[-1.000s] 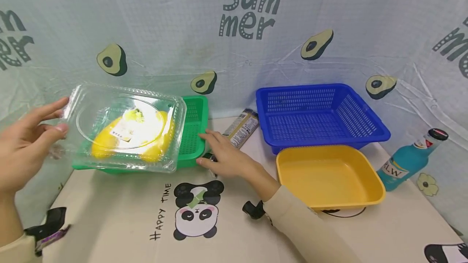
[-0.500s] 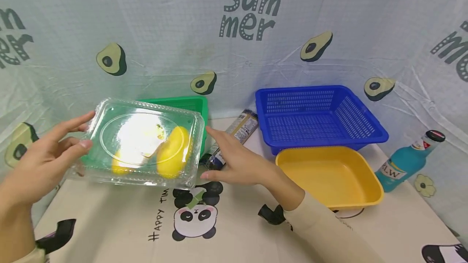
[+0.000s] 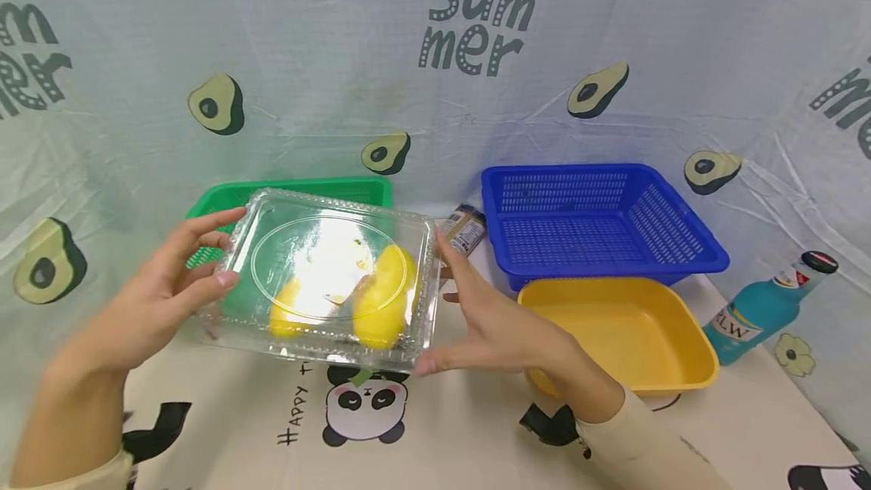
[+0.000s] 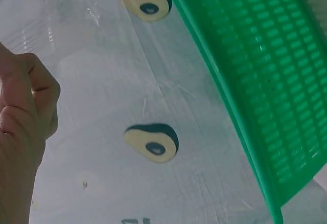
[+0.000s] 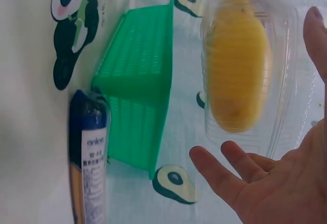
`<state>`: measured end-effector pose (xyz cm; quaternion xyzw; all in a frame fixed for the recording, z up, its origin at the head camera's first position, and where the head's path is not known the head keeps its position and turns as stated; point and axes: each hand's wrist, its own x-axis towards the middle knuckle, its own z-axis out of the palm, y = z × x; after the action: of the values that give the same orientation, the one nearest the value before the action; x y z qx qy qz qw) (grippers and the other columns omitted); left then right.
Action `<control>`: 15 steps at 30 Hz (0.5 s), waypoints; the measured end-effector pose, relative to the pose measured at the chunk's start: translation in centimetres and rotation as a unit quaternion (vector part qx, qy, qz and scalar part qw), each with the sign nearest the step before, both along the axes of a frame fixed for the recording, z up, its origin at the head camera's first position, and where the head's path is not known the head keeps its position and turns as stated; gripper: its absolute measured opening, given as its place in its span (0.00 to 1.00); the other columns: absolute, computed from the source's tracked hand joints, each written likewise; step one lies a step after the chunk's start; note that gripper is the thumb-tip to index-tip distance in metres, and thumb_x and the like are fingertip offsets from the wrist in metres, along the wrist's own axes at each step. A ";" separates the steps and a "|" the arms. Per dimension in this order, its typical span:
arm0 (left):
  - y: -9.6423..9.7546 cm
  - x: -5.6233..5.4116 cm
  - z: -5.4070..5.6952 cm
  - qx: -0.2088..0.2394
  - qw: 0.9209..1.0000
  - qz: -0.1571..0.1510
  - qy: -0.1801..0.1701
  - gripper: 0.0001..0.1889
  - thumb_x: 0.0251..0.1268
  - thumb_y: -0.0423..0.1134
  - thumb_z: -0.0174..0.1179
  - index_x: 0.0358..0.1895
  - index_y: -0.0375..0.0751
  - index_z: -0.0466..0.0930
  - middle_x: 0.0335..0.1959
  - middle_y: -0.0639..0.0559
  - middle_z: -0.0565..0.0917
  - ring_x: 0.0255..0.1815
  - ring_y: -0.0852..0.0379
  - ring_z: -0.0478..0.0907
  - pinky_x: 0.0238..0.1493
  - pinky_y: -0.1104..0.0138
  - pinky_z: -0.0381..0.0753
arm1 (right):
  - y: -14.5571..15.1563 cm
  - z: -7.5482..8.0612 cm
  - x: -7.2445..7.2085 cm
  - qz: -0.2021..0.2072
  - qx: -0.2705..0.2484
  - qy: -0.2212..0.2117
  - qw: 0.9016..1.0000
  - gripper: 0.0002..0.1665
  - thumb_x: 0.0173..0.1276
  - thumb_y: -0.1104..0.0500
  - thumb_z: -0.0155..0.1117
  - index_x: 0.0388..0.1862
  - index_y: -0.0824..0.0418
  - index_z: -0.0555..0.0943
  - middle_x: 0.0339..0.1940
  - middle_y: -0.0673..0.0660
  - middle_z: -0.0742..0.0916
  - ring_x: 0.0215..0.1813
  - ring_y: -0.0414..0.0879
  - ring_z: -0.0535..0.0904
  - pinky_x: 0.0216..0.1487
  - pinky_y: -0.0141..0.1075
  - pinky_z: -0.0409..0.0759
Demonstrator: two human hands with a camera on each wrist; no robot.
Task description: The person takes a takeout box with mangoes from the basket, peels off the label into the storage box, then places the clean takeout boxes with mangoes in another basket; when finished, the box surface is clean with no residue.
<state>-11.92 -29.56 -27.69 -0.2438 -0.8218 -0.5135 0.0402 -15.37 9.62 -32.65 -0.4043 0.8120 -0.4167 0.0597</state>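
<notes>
A clear plastic clamshell box (image 3: 327,278) with yellow mangoes (image 3: 381,301) inside is held tilted above the table. My left hand (image 3: 153,293) grips its left edge, thumb on the near side. At its right edge is my right hand (image 3: 500,324), fingers spread, thumb by the lower corner. In the right wrist view, the right hand (image 5: 286,188) stays spread around the end of the box, with one mango (image 5: 237,66) showing through the plastic. In the left wrist view only part of the left hand (image 4: 23,112) shows.
Behind the box stands a green basket (image 3: 211,195). A long printed packet (image 3: 465,229) lies beside it. To the right are a blue basket (image 3: 605,271), a yellow tray (image 3: 612,331) and a blue-green bottle (image 3: 755,316). A patterned sheet hangs at the back.
The left hand has carried the box of mangoes rightward and lower, away from over the green basket. The right hand has shifted right, and the box's right edge now lies between its fingers and thumb.
</notes>
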 end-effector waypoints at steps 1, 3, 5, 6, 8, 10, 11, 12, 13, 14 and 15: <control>0.4 0.1 0.0 -0.011 1.000 -0.002 -0.002 0.38 0.73 0.19 0.50 0.82 0.48 0.53 0.58 0.44 0.60 0.32 0.55 0.78 0.21 0.62 0.76 | 0.4 0.1 0.1 -0.004 -0.009 0.000 1.000 0.82 0.55 0.38 0.81 0.84 0.41 0.25 0.86 0.46 0.40 0.81 0.50 0.60 0.72 0.47 0.72; 1.1 0.1 0.1 -0.037 0.999 -0.009 -0.005 0.39 0.74 0.21 0.52 0.82 0.51 0.50 0.58 0.45 0.59 0.39 0.50 0.80 0.25 0.63 0.79 | 1.3 0.3 0.2 -0.013 -0.020 0.003 1.000 0.81 0.55 0.42 0.83 0.85 0.41 0.28 0.87 0.47 0.44 0.78 0.50 0.64 0.71 0.47 0.74; 1.9 0.2 0.3 -0.064 0.998 -0.018 -0.004 0.41 0.74 0.23 0.54 0.83 0.54 0.47 0.59 0.47 0.59 0.50 0.40 0.79 0.33 0.66 0.82 | 2.4 0.6 0.3 -0.023 -0.016 0.011 1.000 0.79 0.56 0.43 0.83 0.85 0.42 0.31 0.87 0.49 0.46 0.78 0.52 0.64 0.71 0.49 0.73; 2.3 0.2 0.3 -0.074 0.997 -0.024 -0.005 0.43 0.74 0.24 0.55 0.83 0.55 0.46 0.59 0.48 0.59 0.55 0.33 0.76 0.36 0.66 0.82 | 2.8 0.7 0.4 -0.027 -0.012 0.012 0.999 0.78 0.56 0.43 0.82 0.86 0.41 0.31 0.87 0.50 0.47 0.78 0.52 0.65 0.71 0.51 0.73; 2.8 0.4 0.3 -0.079 0.996 -0.045 -0.014 0.45 0.72 0.25 0.58 0.84 0.57 0.43 0.59 0.46 0.59 0.60 0.25 0.71 0.40 0.65 0.83 | 3.7 1.1 0.6 -0.032 0.003 0.013 0.999 0.77 0.57 0.43 0.82 0.86 0.40 0.32 0.86 0.51 0.50 0.79 0.52 0.64 0.72 0.52 0.72; 3.2 0.7 0.0 -0.089 0.994 -0.060 -0.020 0.47 0.71 0.28 0.61 0.84 0.58 0.42 0.59 0.45 0.59 0.61 0.25 0.70 0.44 0.66 0.83 | 4.6 1.2 0.8 -0.034 0.023 0.014 0.999 0.77 0.57 0.41 0.81 0.86 0.40 0.32 0.86 0.51 0.50 0.79 0.52 0.63 0.73 0.53 0.70; 3.3 0.8 -0.2 -0.091 0.993 -0.071 -0.025 0.49 0.70 0.30 0.63 0.84 0.58 0.42 0.59 0.44 0.59 0.61 0.29 0.72 0.45 0.65 0.83 | 5.0 1.3 0.9 -0.036 0.036 0.014 0.999 0.77 0.57 0.40 0.80 0.85 0.40 0.32 0.86 0.50 0.50 0.79 0.51 0.63 0.74 0.53 0.69; 3.4 0.9 -0.4 -0.094 0.992 -0.082 -0.029 0.49 0.70 0.33 0.65 0.84 0.59 0.41 0.59 0.44 0.59 0.60 0.33 0.74 0.45 0.64 0.82 | 5.5 1.3 1.1 -0.037 0.046 0.014 0.998 0.77 0.57 0.40 0.80 0.85 0.39 0.31 0.86 0.50 0.49 0.80 0.51 0.62 0.75 0.53 0.68; 3.6 1.0 -0.7 -0.097 0.990 -0.095 -0.033 0.51 0.69 0.37 0.67 0.84 0.58 0.40 0.60 0.43 0.60 0.58 0.38 0.77 0.46 0.64 0.83 | 5.9 1.2 1.2 -0.038 0.057 0.018 0.998 0.76 0.57 0.39 0.80 0.85 0.40 0.31 0.87 0.50 0.48 0.80 0.51 0.61 0.75 0.54 0.67; 3.7 1.0 -0.9 -0.100 0.989 -0.107 -0.035 0.52 0.68 0.40 0.69 0.84 0.58 0.39 0.60 0.42 0.60 0.56 0.42 0.79 0.46 0.64 0.82 | 6.5 1.1 1.4 -0.040 0.067 0.020 0.997 0.76 0.58 0.39 0.80 0.85 0.40 0.31 0.87 0.49 0.47 0.81 0.52 0.61 0.75 0.55 0.67; 3.9 1.1 -1.2 -0.103 0.987 -0.118 -0.038 0.54 0.67 0.42 0.71 0.84 0.58 0.39 0.60 0.42 0.60 0.52 0.47 0.80 0.46 0.65 0.82 | 7.0 1.0 1.6 -0.042 0.077 0.022 0.996 0.76 0.58 0.39 0.79 0.85 0.40 0.31 0.87 0.49 0.46 0.80 0.52 0.62 0.74 0.56 0.68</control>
<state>-10.86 -25.63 -28.87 -0.3227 -0.8367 -0.4356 -0.0774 -13.78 16.62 -31.69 -0.3729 0.8589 -0.3466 0.0551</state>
